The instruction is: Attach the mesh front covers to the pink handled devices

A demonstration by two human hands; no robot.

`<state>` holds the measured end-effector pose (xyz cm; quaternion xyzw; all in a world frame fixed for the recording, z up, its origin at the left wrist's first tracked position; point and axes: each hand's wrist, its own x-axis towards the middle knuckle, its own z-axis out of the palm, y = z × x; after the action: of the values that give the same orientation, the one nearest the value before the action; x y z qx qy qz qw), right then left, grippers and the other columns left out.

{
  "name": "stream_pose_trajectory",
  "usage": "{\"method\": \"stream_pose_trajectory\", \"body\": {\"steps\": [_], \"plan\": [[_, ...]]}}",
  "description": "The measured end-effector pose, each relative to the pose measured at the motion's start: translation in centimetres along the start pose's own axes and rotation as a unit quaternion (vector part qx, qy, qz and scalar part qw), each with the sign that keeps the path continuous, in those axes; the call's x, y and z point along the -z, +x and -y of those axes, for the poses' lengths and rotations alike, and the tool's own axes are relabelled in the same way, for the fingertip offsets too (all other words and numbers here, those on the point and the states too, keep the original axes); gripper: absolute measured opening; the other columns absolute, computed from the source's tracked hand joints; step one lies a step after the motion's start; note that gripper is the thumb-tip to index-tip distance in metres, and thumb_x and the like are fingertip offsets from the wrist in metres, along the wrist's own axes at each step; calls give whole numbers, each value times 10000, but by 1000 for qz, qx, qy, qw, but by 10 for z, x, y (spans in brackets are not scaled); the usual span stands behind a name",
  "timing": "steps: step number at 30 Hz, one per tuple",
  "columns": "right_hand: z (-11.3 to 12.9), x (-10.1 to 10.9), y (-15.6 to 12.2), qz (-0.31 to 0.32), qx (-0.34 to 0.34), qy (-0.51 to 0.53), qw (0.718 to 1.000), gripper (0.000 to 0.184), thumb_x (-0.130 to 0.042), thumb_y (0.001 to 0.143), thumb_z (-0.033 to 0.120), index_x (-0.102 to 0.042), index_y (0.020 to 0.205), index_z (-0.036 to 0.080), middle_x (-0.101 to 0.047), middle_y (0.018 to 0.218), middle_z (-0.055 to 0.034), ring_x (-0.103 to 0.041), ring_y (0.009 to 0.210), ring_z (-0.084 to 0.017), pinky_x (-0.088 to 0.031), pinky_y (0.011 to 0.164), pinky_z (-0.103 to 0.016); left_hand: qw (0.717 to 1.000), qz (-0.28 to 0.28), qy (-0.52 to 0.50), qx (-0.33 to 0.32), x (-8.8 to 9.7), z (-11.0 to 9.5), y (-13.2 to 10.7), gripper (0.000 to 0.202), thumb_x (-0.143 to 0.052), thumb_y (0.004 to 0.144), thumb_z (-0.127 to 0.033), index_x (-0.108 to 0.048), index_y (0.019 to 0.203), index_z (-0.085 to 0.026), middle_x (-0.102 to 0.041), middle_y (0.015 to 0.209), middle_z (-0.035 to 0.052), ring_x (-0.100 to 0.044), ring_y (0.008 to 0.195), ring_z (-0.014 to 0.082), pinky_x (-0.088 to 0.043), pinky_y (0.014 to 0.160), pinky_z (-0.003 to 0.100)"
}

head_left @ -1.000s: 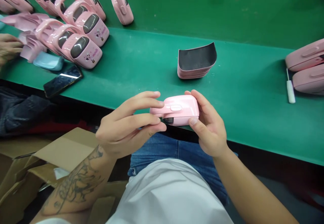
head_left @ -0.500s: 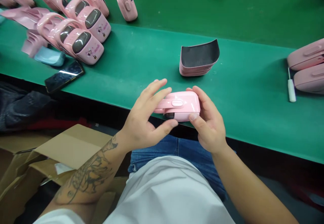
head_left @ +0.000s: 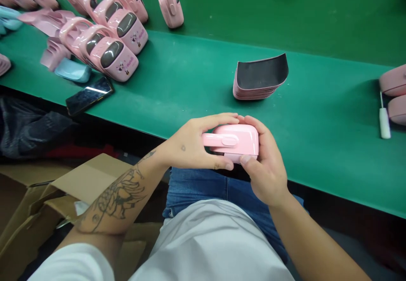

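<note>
Between my two hands, over the near edge of the green table point(head_left: 190, 82), is a pink plastic casing with a handle point(head_left: 241, 139), lying on its side. My left hand point(head_left: 196, 143) wraps round its handle end, fingers along the far side and thumb on the near side. My right hand point(head_left: 268, 162) grips the other end, its thumb pressed on the lower edge of the casing. Beyond my hands stands a stack of curved pink panels point(head_left: 253, 92) with a dark top face.
At the left stand several pink handled casings point(head_left: 122, 63) with dark windows, beside a light-blue part point(head_left: 72, 70) and a phone point(head_left: 89, 96). One casing point(head_left: 170, 6) stands further back. A white-handled screwdriver point(head_left: 384, 122) lies by pink casings point(head_left: 398, 107) at the right. Cardboard boxes point(head_left: 89, 175) are below left.
My left hand has closed in from beside the casing to wrap round its handle end. My right hand keeps its hold. The view has shifted slightly left.
</note>
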<state>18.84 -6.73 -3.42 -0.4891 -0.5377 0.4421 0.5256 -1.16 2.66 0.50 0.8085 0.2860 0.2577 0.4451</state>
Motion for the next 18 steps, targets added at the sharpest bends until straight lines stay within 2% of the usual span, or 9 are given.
{"method": "stream_pose_trajectory", "body": {"steps": [4,8,14,18], "plan": [[-2,-4,1,-14,14,-18,1000,699,-721,882,378,-462,1521,266,-534,1564,-108,-532,1420,-344,-470,1174,-549,1000,5,-18,-14,-3,0,1,821,-961,661,-367,-648,1408,-231,-644,1493,138,-635,1365,352,-524,1166,472],[-2,-5,3,-23,15,-25,999,675,-739,866,403,-493,1480,268,-584,1495,-114,-591,1338,-343,-530,1102,-539,999,-23,4,-38,-7,2,0,770,-936,664,-322,-667,1378,-223,-680,1441,140,-652,1339,344,-536,1150,468],[1,-9,6,-46,22,-33,998,591,-719,883,466,-542,1416,284,-627,1370,-104,-647,1209,-331,-570,1035,-531,995,-72,23,-70,-15,9,-3,741,-918,717,-410,-678,1396,-233,-728,1383,116,-726,1242,310,-601,1068,399],[3,-11,4,-55,22,-65,996,576,-697,902,486,-540,1422,292,-607,1384,-112,-615,1256,-357,-531,1089,-564,995,-78,26,-61,-17,9,-6,735,-918,722,-455,-692,1393,-259,-723,1391,93,-737,1226,305,-612,1057,388]]}}
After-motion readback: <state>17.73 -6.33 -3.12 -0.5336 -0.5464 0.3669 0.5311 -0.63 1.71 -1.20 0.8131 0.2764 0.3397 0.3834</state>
